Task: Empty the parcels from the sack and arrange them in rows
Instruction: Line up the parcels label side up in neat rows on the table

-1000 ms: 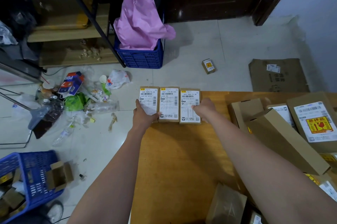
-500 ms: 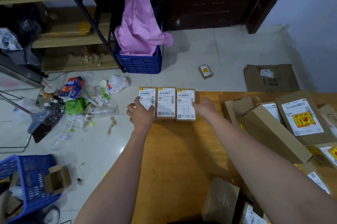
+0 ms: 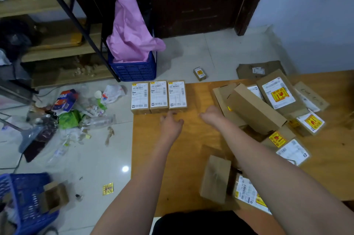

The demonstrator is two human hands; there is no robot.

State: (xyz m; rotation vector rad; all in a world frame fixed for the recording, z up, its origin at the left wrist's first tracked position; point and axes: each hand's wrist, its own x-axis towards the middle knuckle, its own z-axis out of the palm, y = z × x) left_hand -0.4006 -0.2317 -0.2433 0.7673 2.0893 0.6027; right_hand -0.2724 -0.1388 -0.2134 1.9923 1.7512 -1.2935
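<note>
Three small boxes sit side by side in a neat row at the far left corner of the counter, labels up and touching each other. More parcels lie in a messy pile on the right side of the counter, and no sack shows on it. The next job looks like picking one more parcel and setting it beside the third box. To do it well, choose a box of the same size, turn its label up, and slide it until its side meets the row and its front edge lines up. The left hand hangs just in front of the row, palm down, with its fingers loose and spread, holding nothing. The right hand is stretched toward the pile, near a long brown box. It is blurry and holds nothing, but I cannot tell how wide its fingers are. Both arms reach straight out over the counter.
</note>
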